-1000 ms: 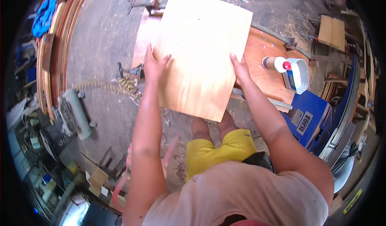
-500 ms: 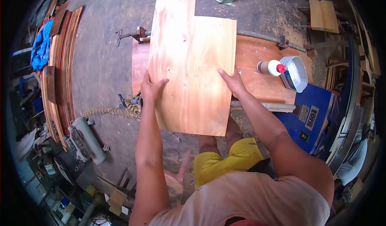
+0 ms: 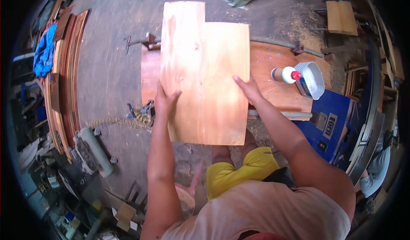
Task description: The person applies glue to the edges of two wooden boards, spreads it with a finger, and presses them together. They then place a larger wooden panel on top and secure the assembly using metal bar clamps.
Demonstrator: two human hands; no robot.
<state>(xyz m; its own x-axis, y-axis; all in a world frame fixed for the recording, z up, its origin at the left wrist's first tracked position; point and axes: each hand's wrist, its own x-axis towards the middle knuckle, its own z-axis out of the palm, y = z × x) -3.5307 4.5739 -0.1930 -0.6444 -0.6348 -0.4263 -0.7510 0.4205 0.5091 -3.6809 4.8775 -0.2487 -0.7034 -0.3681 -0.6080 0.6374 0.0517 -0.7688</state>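
Two pale wooden boards (image 3: 205, 82) lie edge to edge as one panel, the left one reaching farther up than the right. My left hand (image 3: 165, 101) grips the left edge, thumb on the top face. At the opposite edge, my right hand (image 3: 250, 90) holds the panel in the same way; the fingers of both hands are mostly hidden beneath it. Under the panel is a reddish-brown work surface (image 3: 277, 97), flanked by bar clamps (image 3: 273, 43). A white glue bottle with a red cap (image 3: 288, 75) stands right of my right hand.
Beside the bottle sits a white plastic container (image 3: 315, 82). A blue machine (image 3: 329, 120) is at the right. Long planks (image 3: 66, 77) lie at the left, near a grey compressor tank (image 3: 96, 150) and a coiled hose (image 3: 115, 122). At far right, part of another person (image 3: 376, 171) shows.
The panel has shifted slightly toward me at its far end and turned a little, its near right corner swinging right. Both hands keep their hold.
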